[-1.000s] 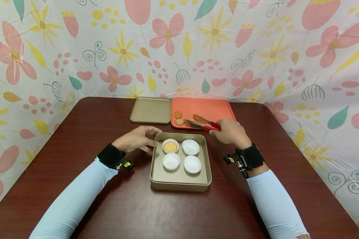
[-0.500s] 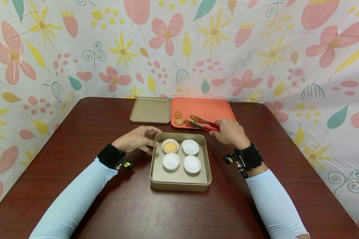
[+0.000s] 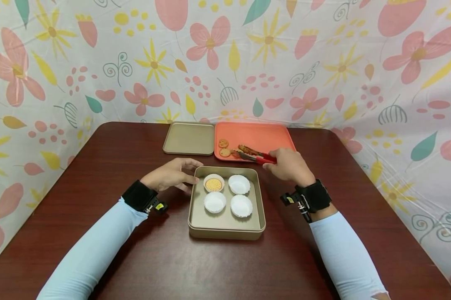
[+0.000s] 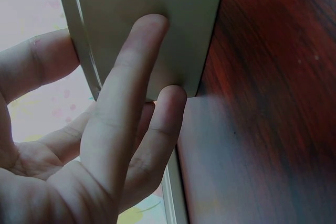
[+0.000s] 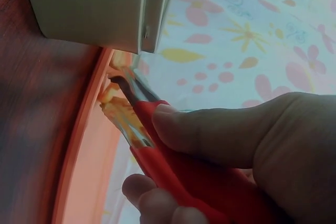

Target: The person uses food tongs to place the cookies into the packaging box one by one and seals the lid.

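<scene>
My right hand (image 3: 290, 166) grips red-handled tongs (image 3: 267, 158), thumb over one handle and fingers curled under the other. The tongs' metal tips reach over the front left of an orange tray (image 3: 255, 135). Two round cookies, one farther back (image 3: 223, 143) and one nearer (image 3: 224, 153), lie by the tips; I cannot tell whether the tongs pinch anything. My left hand (image 3: 173, 177) rests against the back left corner of a gold square tin (image 3: 227, 234), straight fingertips (image 4: 152, 27) on its outer wall. Inside, one white paper cup (image 3: 214, 183) contains a yellow round cracker; three others (image 3: 241, 206) have nothing in them.
A shallow gold lid (image 3: 189, 139) lies behind the tin, beside the orange tray. Floral-print cloth (image 3: 210, 62) hangs right behind the dark wooden table (image 3: 158, 258). The tin stands between both forearms.
The tongs' tips have shifted slightly left toward the cookies, and their arms sit a little closer together. My left hand and the tin stay where they were.
</scene>
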A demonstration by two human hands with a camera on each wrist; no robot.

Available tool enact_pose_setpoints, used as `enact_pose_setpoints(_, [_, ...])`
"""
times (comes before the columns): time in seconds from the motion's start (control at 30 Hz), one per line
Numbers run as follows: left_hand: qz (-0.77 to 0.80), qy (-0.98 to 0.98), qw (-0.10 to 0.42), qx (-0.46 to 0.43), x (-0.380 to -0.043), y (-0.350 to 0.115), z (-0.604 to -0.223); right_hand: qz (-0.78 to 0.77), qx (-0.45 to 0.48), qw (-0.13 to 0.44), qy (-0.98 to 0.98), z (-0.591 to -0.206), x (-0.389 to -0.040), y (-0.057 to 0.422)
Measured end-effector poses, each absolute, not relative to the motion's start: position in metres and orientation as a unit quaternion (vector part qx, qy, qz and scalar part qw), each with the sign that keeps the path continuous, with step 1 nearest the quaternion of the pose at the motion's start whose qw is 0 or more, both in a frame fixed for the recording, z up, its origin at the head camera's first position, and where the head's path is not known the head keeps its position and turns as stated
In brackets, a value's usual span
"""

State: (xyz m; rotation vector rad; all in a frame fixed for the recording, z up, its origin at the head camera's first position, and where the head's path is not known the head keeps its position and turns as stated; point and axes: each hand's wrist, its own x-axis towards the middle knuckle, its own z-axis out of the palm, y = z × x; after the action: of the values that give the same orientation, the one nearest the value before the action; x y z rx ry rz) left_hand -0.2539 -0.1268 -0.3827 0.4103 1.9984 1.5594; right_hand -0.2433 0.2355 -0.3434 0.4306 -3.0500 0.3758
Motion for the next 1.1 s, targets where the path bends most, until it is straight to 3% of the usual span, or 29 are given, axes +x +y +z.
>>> enact_pose_setpoints(0.53, [0.582, 0.747, 0.284, 0.151, -0.253, -0.127, -0.382, 0.126, 0.135, 0.027, -0.982, -0.338, -0.243, 0.238])
enact_pose_setpoints(1.1, [0.584, 0.742, 0.290, 0.155, -0.253, -0.128, -0.384, 0.131, 0.132, 0.039, -0.982, -0.302, -0.218, 0.242])
